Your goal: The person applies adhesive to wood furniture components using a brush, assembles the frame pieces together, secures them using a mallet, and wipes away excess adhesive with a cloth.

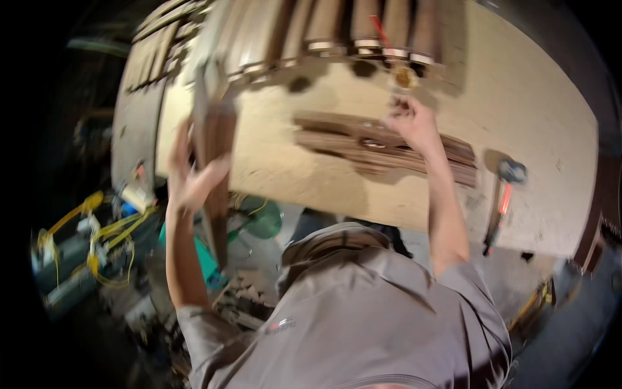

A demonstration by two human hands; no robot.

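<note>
My left hand (194,185) is wrapped round a long brown wooden board (217,139), which stands up at the table's left part, blurred by motion. My right hand (414,123) is over the table with its fingers curled together; whether something small is between them is hidden by blur. Just beyond its fingertips is a small round cup (405,78) with yellow-brown contents, and a thin red stick (381,31) slants up beside it. Under and beside the right hand, several narrow dark wooden strips (343,139) lie together on the pale table (311,191).
A row of brown wooden pieces (324,26) lines the table's far side, with more stacked wood (152,55) at the far left. A hammer (512,172) with a red and black handle lies at the right. Yellow cords (123,227) and a green round thing (262,217) are below left.
</note>
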